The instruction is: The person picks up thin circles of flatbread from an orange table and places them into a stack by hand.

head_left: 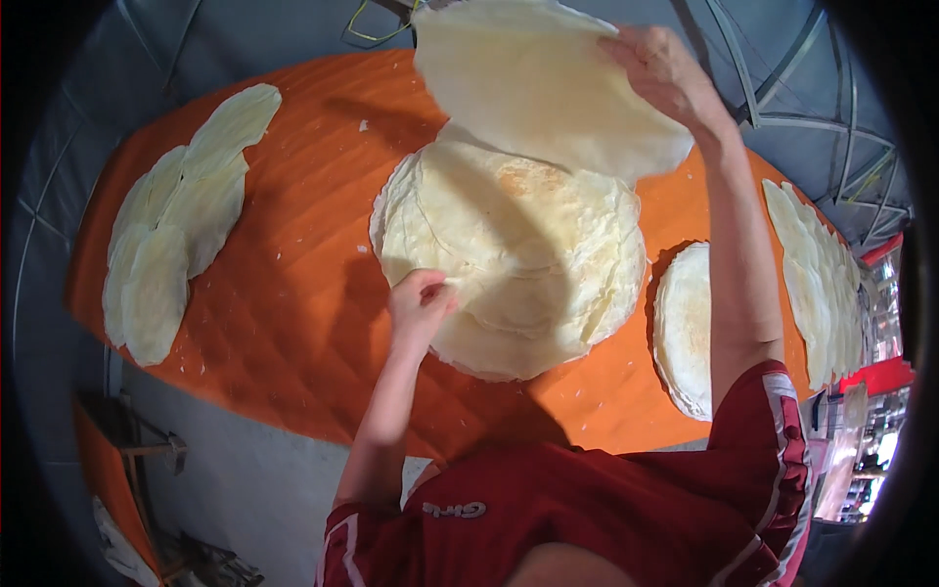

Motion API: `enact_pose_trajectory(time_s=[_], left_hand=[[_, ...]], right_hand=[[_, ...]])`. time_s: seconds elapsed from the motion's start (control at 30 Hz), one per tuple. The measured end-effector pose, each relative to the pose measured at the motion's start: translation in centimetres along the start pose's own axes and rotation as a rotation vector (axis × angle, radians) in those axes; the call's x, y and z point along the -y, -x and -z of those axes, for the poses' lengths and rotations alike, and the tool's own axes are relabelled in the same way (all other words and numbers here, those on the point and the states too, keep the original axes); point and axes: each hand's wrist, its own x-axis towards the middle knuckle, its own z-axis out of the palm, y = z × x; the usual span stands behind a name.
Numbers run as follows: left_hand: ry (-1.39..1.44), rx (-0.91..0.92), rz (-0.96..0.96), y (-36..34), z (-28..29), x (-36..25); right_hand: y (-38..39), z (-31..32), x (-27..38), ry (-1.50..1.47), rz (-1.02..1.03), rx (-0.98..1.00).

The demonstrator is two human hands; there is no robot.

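Note:
A large stack of thin pale flatbreads (518, 254) lies in the middle of an orange cloth-covered table (303, 293). My left hand (421, 301) pinches the near left edge of the stack's top sheets. My right hand (665, 68) is raised above the far side and holds up one big thin flatbread (538, 83) by its right edge; the sheet hangs in the air over the stack and casts a shadow on it.
A row of overlapping flatbreads (176, 220) lies along the table's left side. Another row (817, 274) lines the right edge, and a smaller pile (685, 328) sits right of the main stack. A metal frame (802, 108) stands behind; grey floor (254, 479) lies below.

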Motion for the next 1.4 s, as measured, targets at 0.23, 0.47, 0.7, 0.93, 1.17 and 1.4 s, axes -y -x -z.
enact_pose_trajectory(time_s=[0.23, 0.47, 0.7, 0.93, 1.17, 1.4], left_hand=[[1.069, 0.129, 0.544, -5.8, -3.8, 2.6], [1.213, 0.34, 0.4, -7.6, -4.0, 1.2], [0.282, -0.013, 0.268, -8.1, -4.1, 4.1], [0.653, -0.024, 0.517, -7.6, -3.3, 2.3], [0.863, 0.263, 0.539, -10.0, -3.2, 2.1], [0.476, 0.026, 0.528, -4.7, -0.1, 2.0]], right_hand=[[2.0, -14.5, -0.2, 0.84, -0.164, 0.086], [10.0, -26.8, -4.5, 0.603, -0.157, -0.103], [5.8, -18.6, -9.7, 0.553, -0.244, -0.088], [2.9, -12.7, -1.7, 0.782, -0.159, 0.004], [10.4, -26.9, -2.2, 0.743, -0.235, -0.061], [5.1, -16.0, -5.8, 0.6, -0.524, 0.022]])
